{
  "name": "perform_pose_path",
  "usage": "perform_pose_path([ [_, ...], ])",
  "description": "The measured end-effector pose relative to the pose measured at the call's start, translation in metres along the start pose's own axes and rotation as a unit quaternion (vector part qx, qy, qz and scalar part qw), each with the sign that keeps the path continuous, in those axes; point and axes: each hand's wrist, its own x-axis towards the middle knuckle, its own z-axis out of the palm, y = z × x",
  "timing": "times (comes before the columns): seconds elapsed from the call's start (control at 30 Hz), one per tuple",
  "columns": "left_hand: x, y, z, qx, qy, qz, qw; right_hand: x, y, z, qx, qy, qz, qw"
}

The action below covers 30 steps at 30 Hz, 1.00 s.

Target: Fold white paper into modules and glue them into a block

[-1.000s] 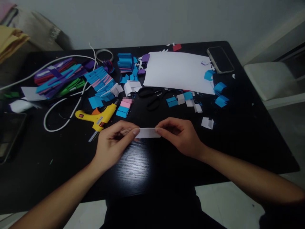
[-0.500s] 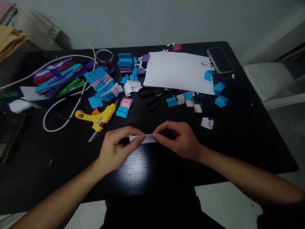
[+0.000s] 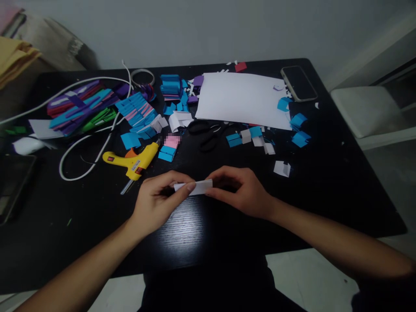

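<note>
A folded white paper strip [image 3: 202, 187] is held level above the dark table, near the front. My left hand [image 3: 159, 197] pinches its left part, thumb in front and fingers behind. At the strip's right end, my right hand [image 3: 242, 190] has the thumb at the lower edge and the forefinger by the upper edge, in a loose hold. The tips of its other fingers are hidden. Left of my left hand lies a yellow hot glue gun [image 3: 134, 162] with a clear glue stick. Small folded blue and pink papers [image 3: 168, 152] lie just beyond.
White sheets [image 3: 242, 97] lie at the back, a phone [image 3: 299, 83] to their right. Black scissors [image 3: 208, 136] rest before them. Folded paper bundles [image 3: 138, 112], a white cable [image 3: 73, 175] and a tape roll [image 3: 143, 77] crowd the left. A white folded piece [image 3: 282, 168] lies right.
My right thumb and forefinger have loosened their pinch and uncovered the strip's right end. The strip has shifted slightly left and its right end is a little higher. My left hand keeps its pinch.
</note>
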Motion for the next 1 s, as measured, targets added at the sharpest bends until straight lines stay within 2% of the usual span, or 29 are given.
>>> perform_pose_path([
  [0.2,0.0,-0.0012,0.0004,0.007,-0.008,-0.001,1.0,0.0009,0.0026,-0.001,-0.028,0.032,-0.009,0.999],
  [0.5,-0.0007,-0.0042,-0.0005,0.031,-0.016,0.016,0.999,0.0006,0.0036,-0.0012,-0.025,0.026,0.006,0.999],
  [0.67,0.0004,-0.0024,0.0,0.022,-0.027,0.011,0.999,0.0024,0.0012,-0.0007,0.014,0.026,0.014,0.999],
  [0.83,-0.0006,-0.0021,0.0016,0.032,-0.086,0.06,0.994,0.0027,-0.0023,0.0002,0.027,0.026,0.01,0.999],
  [1.0,-0.0029,-0.0059,0.0053,0.047,-0.084,0.089,0.991,0.0003,-0.0006,0.0012,0.007,0.021,0.001,1.0],
])
